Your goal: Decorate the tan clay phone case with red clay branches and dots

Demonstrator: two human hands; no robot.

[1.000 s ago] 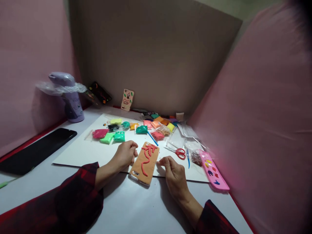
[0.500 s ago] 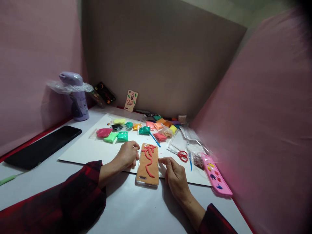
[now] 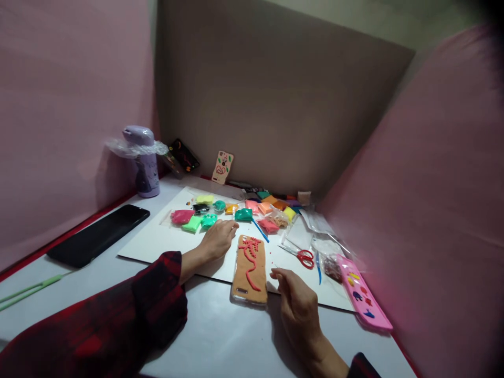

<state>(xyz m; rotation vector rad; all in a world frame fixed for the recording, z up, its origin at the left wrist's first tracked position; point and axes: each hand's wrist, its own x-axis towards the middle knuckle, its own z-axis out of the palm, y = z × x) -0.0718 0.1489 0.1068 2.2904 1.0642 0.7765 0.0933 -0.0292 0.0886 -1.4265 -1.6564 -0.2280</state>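
A phone case [image 3: 260,270] covered in tan clay lies across the front edge of a white board [image 3: 157,247]. Red clay forms a wavy stem on it, with a bumpy branching cluster at the top. My left hand [image 3: 219,241] hovers at the case's upper left, its fingers stretched loosely forward, apart from it. To the right of the case is my right hand [image 3: 299,300], its fingers curled and the tips drawn together; whether they hold anything small is hidden. Tiny red specks lie on the board near those fingertips.
Several clay packets [image 3: 243,214] cover the back of the board. A blue tool [image 3: 260,230], red-handled scissors [image 3: 305,258] and a pink tray [image 3: 366,296] lie to the right. A black phone [image 3: 98,236] and a purple bottle [image 3: 145,163] are on the left. A decorated case [image 3: 222,167] leans on the back wall.
My right hand has moved off the case's right edge, leaving a gap. My left hand has risen away from the case, toward the packets. The whole view has shifted slightly.
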